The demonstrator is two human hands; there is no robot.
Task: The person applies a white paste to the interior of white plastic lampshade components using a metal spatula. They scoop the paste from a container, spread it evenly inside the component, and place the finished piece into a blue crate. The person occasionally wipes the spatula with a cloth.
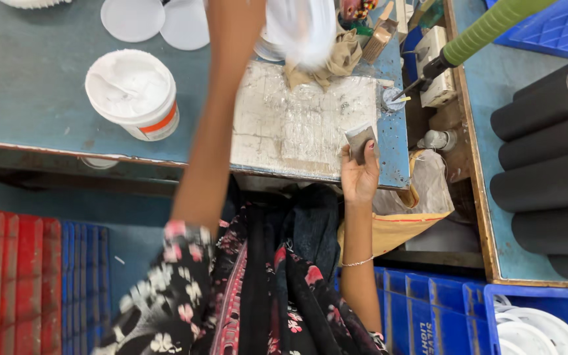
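Closest in, blue plastic crates (428,315) sit by the person's patterned clothing. Just above, the right hand (359,174) rests at the near edge of the blue workbench (27,85), fingers curled shut around a small grey scraper blade (361,140) that stands upright, its long axis pointing away from the body onto the white smeared work board (297,121). The left arm reaches far across that board; its left hand (300,26) is blurred at the bench's back, and it seems to grip a whitish translucent piece (310,29), though how tightly I cannot tell. So that piece lies well beyond the blade, straight ahead. Left of the arm stands an open tub of white paste (133,92); dark tubes (547,151) lie stacked at right.
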